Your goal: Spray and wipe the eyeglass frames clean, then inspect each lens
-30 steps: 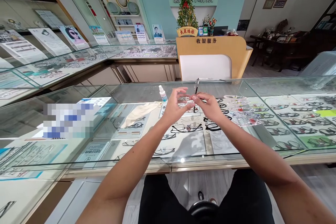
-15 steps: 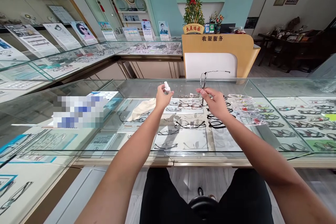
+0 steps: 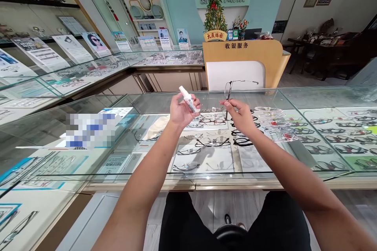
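A small white spray bottle (image 3: 187, 99) with printing on its side lies tilted across the palm of my left hand (image 3: 180, 113), nozzle up and to the left. The fingers of that hand curl around it. To its right, my right hand (image 3: 242, 115) pinches a pair of thin dark-rimmed eyeglasses (image 3: 229, 91) between thumb and fingers. The glasses are turned on edge, one temple pointing right. Both hands are above the glass display counter (image 3: 209, 172). A cream cloth (image 3: 156, 128) lies left of my left forearm.
Several eyeglass frames (image 3: 212, 141) lie in rows in the counter. Clear lenses or frames (image 3: 275, 123) are piled right of my right hand. Papers (image 3: 118, 111) lie at the left. Beyond the counter stands a wooden cashier desk (image 3: 277, 55) with a plant (image 3: 216, 13) on it.
My left hand has turned palm up, so the spray bottle now shows its printed side and tilts left. My right hand and the eyeglasses have hardly moved.
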Available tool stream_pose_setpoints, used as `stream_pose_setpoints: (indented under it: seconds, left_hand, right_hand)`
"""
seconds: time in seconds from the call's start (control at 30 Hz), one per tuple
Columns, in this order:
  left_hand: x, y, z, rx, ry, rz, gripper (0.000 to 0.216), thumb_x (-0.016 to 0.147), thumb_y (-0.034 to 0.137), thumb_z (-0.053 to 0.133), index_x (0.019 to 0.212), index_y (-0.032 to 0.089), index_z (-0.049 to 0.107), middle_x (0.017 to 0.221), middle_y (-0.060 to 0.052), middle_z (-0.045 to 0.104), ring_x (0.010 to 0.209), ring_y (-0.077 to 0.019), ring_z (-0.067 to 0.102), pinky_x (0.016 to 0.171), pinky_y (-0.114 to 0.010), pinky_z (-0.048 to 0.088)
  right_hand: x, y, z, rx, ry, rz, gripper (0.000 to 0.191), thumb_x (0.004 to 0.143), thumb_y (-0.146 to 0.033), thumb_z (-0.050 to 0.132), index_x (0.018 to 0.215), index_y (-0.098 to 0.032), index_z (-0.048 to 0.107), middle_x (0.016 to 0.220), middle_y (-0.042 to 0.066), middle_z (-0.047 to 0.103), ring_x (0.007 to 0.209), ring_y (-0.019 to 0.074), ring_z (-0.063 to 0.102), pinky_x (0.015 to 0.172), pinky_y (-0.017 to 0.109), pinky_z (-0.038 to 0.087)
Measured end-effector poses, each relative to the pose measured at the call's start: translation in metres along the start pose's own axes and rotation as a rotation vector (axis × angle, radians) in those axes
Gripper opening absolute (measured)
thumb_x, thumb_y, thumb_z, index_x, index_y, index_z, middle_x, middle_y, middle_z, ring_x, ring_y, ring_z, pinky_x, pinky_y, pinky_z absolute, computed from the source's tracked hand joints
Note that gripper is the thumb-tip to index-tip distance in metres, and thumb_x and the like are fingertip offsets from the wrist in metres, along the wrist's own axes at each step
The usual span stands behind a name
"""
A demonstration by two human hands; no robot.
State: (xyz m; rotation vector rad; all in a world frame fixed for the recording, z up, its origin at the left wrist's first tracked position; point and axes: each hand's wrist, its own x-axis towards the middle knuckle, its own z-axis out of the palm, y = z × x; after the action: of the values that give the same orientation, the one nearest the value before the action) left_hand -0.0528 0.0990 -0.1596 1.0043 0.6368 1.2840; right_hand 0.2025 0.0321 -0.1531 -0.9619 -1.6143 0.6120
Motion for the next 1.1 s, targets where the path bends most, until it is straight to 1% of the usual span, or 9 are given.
stream_pose_setpoints:
  seconds: [0.13, 0.23, 0.3, 0.43, 0.6, 0.83, 0.93, 1.03, 1.1]
  left_hand:
    - [-0.017, 0.015, 0.016, -0.018, -0.219, -0.137, 0.079, 0.081, 0.101, 0.049, 0.063, 0.024, 0.044, 0.060, 0.000, 0.035, 0.053, -0.0144, 0.040, 0.037, -0.024, 0.023]
    - [-0.018, 0.012, 0.020, 0.080, -0.284, -0.169, 0.087, 0.072, 0.111, 0.041, 0.056, 0.025, 0.037, 0.056, 0.002, 0.024, 0.049, -0.0136, 0.031, 0.037, -0.026, 0.018]
    - [-0.017, 0.005, 0.022, 0.198, -0.271, -0.121, 0.086, 0.072, 0.109, 0.045, 0.056, 0.024, 0.044, 0.056, 0.001, 0.030, 0.050, -0.0134, 0.032, 0.040, -0.026, 0.018]
    - [-0.018, -0.012, 0.027, 0.506, -0.150, 0.112, 0.073, 0.082, 0.091, 0.058, 0.065, 0.020, 0.059, 0.064, -0.003, 0.048, 0.058, -0.0131, 0.038, 0.050, -0.027, 0.026]
    - [-0.025, -0.016, 0.031, 0.712, -0.140, 0.172, 0.063, 0.088, 0.080, 0.059, 0.070, 0.020, 0.057, 0.071, -0.002, 0.051, 0.067, -0.0150, 0.043, 0.058, -0.028, 0.033]
    - [-0.019, -0.012, 0.025, 0.538, -0.195, 0.176, 0.068, 0.088, 0.086, 0.054, 0.072, 0.021, 0.060, 0.073, -0.003, 0.052, 0.063, -0.0151, 0.042, 0.054, -0.028, 0.033]
    - [-0.023, -0.016, 0.029, 0.654, -0.203, 0.200, 0.067, 0.089, 0.085, 0.057, 0.069, 0.021, 0.058, 0.071, -0.002, 0.050, 0.063, -0.0157, 0.041, 0.056, -0.029, 0.031]
    - [-0.029, -0.022, 0.034, 0.833, -0.254, 0.259, 0.060, 0.092, 0.078, 0.065, 0.076, 0.020, 0.062, 0.073, -0.002, 0.054, 0.071, -0.0176, 0.047, 0.065, -0.031, 0.036]
    - [-0.029, -0.024, 0.034, 0.824, -0.261, 0.251, 0.061, 0.092, 0.079, 0.065, 0.077, 0.020, 0.062, 0.074, -0.002, 0.055, 0.073, -0.0188, 0.049, 0.068, -0.032, 0.039]
  right_hand:
    - [0.000, -0.002, 0.001, 0.046, -0.046, 0.018, 0.057, 0.102, -0.076, 0.058, 0.087, -0.024, 0.076, 0.110, 0.007, 0.085, 0.107, 0.0291, 0.074, 0.098, 0.042, 0.052]
    - [0.000, -0.004, 0.002, 0.105, -0.127, 0.040, 0.057, 0.101, -0.078, 0.059, 0.097, -0.025, 0.081, 0.110, 0.006, 0.084, 0.108, 0.0284, 0.073, 0.099, 0.041, 0.050]
    - [-0.001, -0.005, 0.002, 0.153, -0.206, 0.059, 0.058, 0.100, -0.079, 0.061, 0.100, -0.025, 0.083, 0.109, 0.006, 0.083, 0.111, 0.0282, 0.072, 0.101, 0.040, 0.049]
    - [-0.003, -0.007, 0.005, 0.185, -0.351, 0.099, 0.060, 0.098, -0.080, 0.062, 0.101, -0.026, 0.085, 0.102, 0.004, 0.082, 0.104, 0.0265, 0.070, 0.098, 0.039, 0.049]
    - [-0.006, -0.008, 0.009, 0.235, -0.449, 0.093, 0.056, 0.098, -0.077, 0.064, 0.101, -0.026, 0.086, 0.106, 0.004, 0.083, 0.108, 0.0269, 0.071, 0.103, 0.041, 0.049]
    - [0.001, -0.005, 0.001, 0.331, -0.278, 0.131, 0.051, 0.097, -0.075, 0.069, 0.100, -0.028, 0.087, 0.111, 0.005, 0.085, 0.112, 0.0261, 0.073, 0.104, 0.040, 0.052]
    - [0.004, -0.005, 0.000, 0.365, -0.205, 0.141, 0.049, 0.096, -0.074, 0.071, 0.099, -0.028, 0.087, 0.112, 0.005, 0.086, 0.113, 0.0258, 0.074, 0.105, 0.040, 0.053]
    - [0.003, -0.007, 0.002, 0.368, -0.230, 0.142, 0.049, 0.096, -0.073, 0.071, 0.099, -0.027, 0.086, 0.112, 0.004, 0.086, 0.113, 0.0259, 0.076, 0.110, 0.041, 0.053]
    - [0.002, -0.007, 0.003, 0.355, -0.247, 0.141, 0.050, 0.096, -0.074, 0.070, 0.100, -0.027, 0.086, 0.113, 0.004, 0.086, 0.115, 0.0261, 0.076, 0.114, 0.042, 0.053]
